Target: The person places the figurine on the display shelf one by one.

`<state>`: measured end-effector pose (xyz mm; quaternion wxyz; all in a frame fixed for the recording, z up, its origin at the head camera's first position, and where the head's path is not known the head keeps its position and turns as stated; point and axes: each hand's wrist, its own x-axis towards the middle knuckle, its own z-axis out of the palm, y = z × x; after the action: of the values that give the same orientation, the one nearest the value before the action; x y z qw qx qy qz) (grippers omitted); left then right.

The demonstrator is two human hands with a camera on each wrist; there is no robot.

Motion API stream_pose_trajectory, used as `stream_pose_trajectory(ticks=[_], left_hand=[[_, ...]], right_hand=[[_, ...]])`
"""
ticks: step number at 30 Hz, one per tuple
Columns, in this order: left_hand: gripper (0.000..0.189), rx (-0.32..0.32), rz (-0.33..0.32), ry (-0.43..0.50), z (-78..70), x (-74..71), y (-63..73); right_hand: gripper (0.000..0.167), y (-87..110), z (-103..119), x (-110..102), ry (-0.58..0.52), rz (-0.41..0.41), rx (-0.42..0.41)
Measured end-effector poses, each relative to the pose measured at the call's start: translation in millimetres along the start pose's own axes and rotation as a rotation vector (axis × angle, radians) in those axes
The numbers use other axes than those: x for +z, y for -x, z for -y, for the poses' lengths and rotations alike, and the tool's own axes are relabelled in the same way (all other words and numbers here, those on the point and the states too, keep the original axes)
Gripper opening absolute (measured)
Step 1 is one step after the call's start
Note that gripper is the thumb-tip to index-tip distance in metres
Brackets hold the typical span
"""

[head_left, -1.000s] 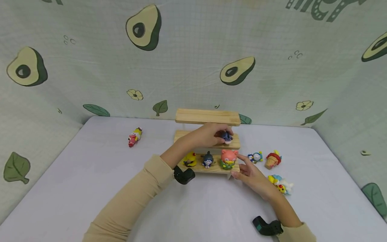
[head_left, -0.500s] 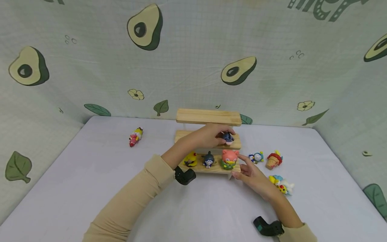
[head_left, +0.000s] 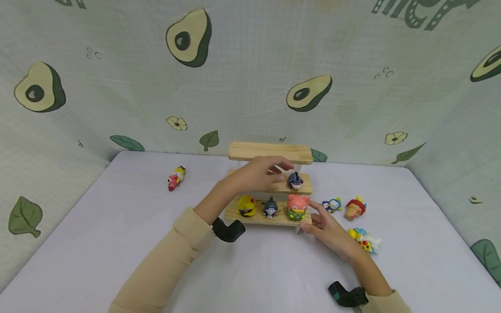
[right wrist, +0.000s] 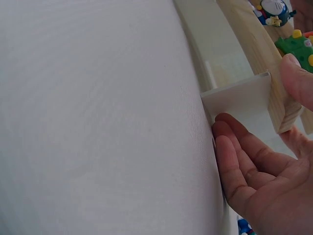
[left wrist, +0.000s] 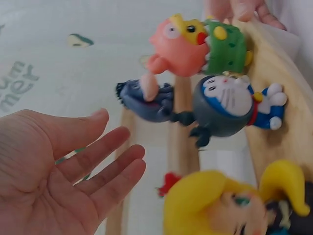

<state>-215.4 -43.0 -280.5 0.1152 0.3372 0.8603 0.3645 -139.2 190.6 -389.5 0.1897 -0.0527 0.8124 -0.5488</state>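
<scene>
Hovering empty, fingers parted, my left hand is facing the upright blue-grey donkey figurine, just rightward, midway up the tiered pale-wood shelf. My right hand is resting at the shelf's right end, grip unclear.

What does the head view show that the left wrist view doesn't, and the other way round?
Only the head view shows the pink-and-yellow figure lying left of the wooden shelf, the loose toys to its right, and both beige sleeves.

Only the left wrist view shows the palm side of the left hand and clear whiskers on the grey-hooded figure.

Both show the right hand, shelf, grey-hooded figure, pink-headed figure, donkey figure and yellow-haired figure.
</scene>
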Motion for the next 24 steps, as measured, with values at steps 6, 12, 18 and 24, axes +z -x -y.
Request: stream_pose_trajectory(ticks=[6, 12, 18, 24], left_hand=[[0.025, -0.012, -0.172, 0.033, 5.3, -21.6, 19.9], [0.023, -0.002, -0.369, 0.093, 23.9, -39.3, 41.4], [0.023, 0.001, -0.523, 0.103, 49.0, -50.2, 64.8], [0.024, -0.063, -0.617, 0.054, 81.7, -55.5, 86.8]], right_hand=[[0.071, -0.2, 0.0, 1.0, 0.007, -0.011, 0.005], [0.071, 0.5, 0.5, 0.8, 0.012, -0.012, 0.007], [0.072, 0.3, 0.1, 1.1, 0.007, -0.017, 0.013], [0.071, -0.2, -0.9, 1.3, 0.01, -0.02, 0.016]])
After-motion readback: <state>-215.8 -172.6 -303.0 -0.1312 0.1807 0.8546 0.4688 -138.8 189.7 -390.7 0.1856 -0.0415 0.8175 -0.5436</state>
